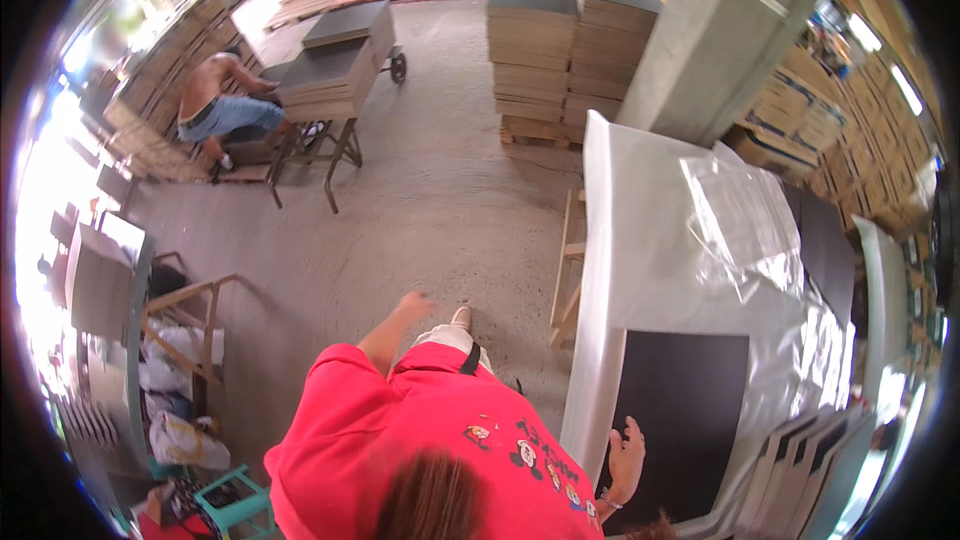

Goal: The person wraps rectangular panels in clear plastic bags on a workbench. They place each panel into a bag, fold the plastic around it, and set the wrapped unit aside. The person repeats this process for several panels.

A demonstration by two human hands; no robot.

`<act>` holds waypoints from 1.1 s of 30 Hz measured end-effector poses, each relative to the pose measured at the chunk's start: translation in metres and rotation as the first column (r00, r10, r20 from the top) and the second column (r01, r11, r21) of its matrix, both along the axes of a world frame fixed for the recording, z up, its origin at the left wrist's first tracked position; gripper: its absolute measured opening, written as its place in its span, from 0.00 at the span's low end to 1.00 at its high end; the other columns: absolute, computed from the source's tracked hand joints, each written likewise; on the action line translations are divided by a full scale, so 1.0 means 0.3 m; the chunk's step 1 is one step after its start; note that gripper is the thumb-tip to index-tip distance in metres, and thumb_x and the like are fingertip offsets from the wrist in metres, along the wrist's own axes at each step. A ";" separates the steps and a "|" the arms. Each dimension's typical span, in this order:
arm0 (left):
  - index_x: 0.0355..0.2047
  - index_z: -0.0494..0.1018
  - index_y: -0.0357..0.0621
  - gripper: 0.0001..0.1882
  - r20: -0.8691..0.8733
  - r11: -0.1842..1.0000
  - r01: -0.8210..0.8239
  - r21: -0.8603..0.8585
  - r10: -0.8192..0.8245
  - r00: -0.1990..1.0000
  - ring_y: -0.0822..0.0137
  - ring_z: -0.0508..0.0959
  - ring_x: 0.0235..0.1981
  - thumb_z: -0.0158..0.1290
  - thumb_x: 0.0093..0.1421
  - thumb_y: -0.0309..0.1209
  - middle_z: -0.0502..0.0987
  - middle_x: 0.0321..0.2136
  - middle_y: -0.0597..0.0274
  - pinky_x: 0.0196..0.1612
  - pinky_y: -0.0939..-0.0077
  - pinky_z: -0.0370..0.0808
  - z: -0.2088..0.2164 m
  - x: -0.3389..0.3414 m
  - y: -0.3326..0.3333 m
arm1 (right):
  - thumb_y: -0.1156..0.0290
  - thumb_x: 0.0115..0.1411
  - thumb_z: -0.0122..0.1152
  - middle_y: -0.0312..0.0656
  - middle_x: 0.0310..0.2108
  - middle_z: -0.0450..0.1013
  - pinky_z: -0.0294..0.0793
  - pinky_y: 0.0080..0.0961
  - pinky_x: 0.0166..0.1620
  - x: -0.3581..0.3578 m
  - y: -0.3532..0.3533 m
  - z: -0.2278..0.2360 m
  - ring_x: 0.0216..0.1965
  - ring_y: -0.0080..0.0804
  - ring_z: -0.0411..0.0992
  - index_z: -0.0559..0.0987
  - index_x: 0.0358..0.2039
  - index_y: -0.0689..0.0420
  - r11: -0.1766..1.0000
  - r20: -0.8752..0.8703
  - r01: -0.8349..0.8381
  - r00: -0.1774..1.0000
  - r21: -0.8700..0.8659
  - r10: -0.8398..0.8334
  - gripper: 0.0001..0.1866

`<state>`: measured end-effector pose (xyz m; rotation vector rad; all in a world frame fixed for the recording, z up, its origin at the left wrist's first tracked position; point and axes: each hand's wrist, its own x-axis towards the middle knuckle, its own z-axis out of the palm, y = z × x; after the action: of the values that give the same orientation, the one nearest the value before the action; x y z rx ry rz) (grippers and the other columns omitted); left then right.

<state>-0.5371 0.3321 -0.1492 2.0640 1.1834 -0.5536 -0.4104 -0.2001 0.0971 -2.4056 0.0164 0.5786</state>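
My right hand (pixel 627 462) is over the near left part of a flat black board (pixel 685 410), with its fingers apart and slightly bent. Nothing is in it; whether the fingertips touch the board I cannot tell. This board lies on a table covered with whitish plastic sheeting (pixel 640 240). Out in front of my body, my left hand (pixel 411 307) hangs above the concrete floor, small and a little blurred. Its fingers look stretched out and no object shows in it. Clear crinkled plastic film (pixel 745 225) and another dark sheet (pixel 822 245) lie farther along the table.
Upright dark-faced panels (pixel 800 480) stand at the table's near right. A concrete pillar (pixel 725 40) rises beyond its far end, beside stacked boards (pixel 530 50). At far left, a person (pixel 215 100) sits by a board-laden stand (pixel 325 80). A teal stool (pixel 240 505) is at lower left.
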 end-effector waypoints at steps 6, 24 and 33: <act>0.51 0.69 0.43 0.23 -0.189 0.701 -0.705 0.103 0.710 0.679 0.59 0.75 0.48 0.54 0.57 0.37 0.74 0.49 0.53 0.47 0.65 0.75 -0.092 -0.592 0.103 | 0.66 0.57 0.56 0.56 0.50 0.69 0.64 0.38 0.54 0.179 0.299 0.001 0.52 0.51 0.66 0.68 0.55 0.61 0.946 -0.017 -0.287 0.958 -0.149 0.287 0.26; 0.55 0.66 0.45 0.23 0.119 0.658 -0.532 -0.534 0.681 0.723 0.62 0.76 0.43 0.51 0.61 0.38 0.74 0.47 0.55 0.43 0.65 0.73 -0.084 0.104 0.509 | 0.61 0.57 0.57 0.54 0.47 0.70 0.67 0.41 0.51 0.653 1.392 -0.101 0.50 0.53 0.67 0.70 0.53 0.56 0.716 -0.055 -0.698 0.715 -0.016 0.697 0.24; 0.52 0.69 0.38 0.22 -0.084 0.585 -0.600 -0.546 0.675 0.733 0.64 0.77 0.37 0.54 0.60 0.36 0.78 0.36 0.56 0.38 0.67 0.75 -0.331 0.275 0.981 | 0.59 0.57 0.55 0.53 0.47 0.69 0.66 0.40 0.52 1.122 1.897 -0.271 0.50 0.50 0.67 0.70 0.53 0.54 0.642 -0.157 -0.766 0.637 -0.025 0.755 0.24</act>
<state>-0.4545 0.6265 -0.2484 1.0505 1.3877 -0.3229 -0.0740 0.3690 0.0158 -2.3766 -0.9972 1.1365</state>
